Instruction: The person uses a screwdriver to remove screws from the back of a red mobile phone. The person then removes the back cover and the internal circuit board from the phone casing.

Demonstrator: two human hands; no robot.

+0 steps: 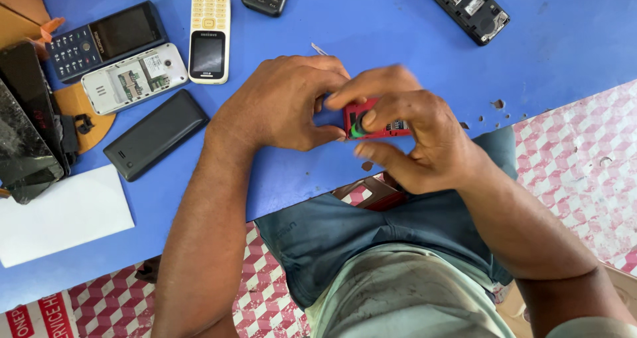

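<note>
Two bare hands close around a small red phone body above the near edge of a blue worktable

At centre frame the left hand [282, 105] curls in from the left and the right hand [415, 139] wraps in from the right, both pinching the red phone body [373, 120], which sits between their fingertips with a green-and-black part under the right thumb; beyond them on the blue table [371, 19], left of centre, lie a closed black phone [156, 134], an opened white phone showing its insides [135, 78], a dark keypad phone [106, 40] and a white-and-yellow keypad phone [209, 37], with a sheet of white paper [63, 215] at lower left and an opened black phone [466, 6] at upper right
</note>
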